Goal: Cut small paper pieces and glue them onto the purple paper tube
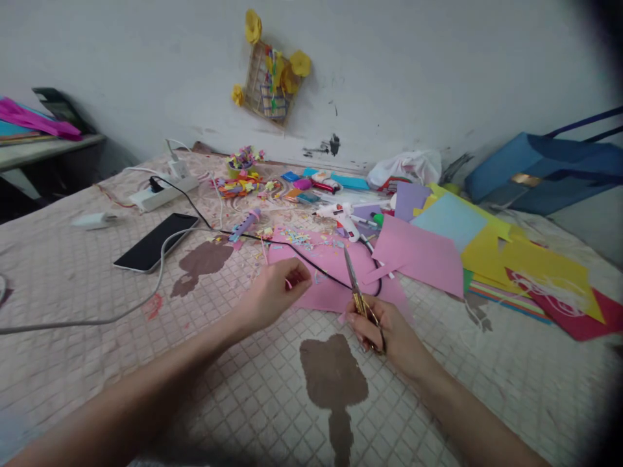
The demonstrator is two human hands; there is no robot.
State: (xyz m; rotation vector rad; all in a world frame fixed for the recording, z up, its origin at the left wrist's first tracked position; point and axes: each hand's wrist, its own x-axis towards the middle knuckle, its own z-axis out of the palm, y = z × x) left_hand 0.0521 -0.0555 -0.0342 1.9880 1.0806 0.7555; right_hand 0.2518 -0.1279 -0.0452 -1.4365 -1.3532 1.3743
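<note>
Gold-handled scissors (359,299) are in my right hand (384,331), fingers wrapped round the handles, blades pointing up and away. A small pink scrap (342,318) shows beside those fingers. To the left, my left hand (272,292) is closed in a pinch over the near-left part of a pink paper sheet (316,299). A thin strip of pink paper (264,250) shows at this hand, with a pink bit between the fingers; its grip is partly hidden. Tiny coloured paper clippings (296,238) lie on the sheet's far part.
A black cable (311,259) crosses the sheet towards a white glue gun (343,217). Coloured papers (423,253) are piled at right, near a blue bag (540,172). At left lie a dark-screened tablet (156,243), a grey cable (131,316) and a power strip (163,194).
</note>
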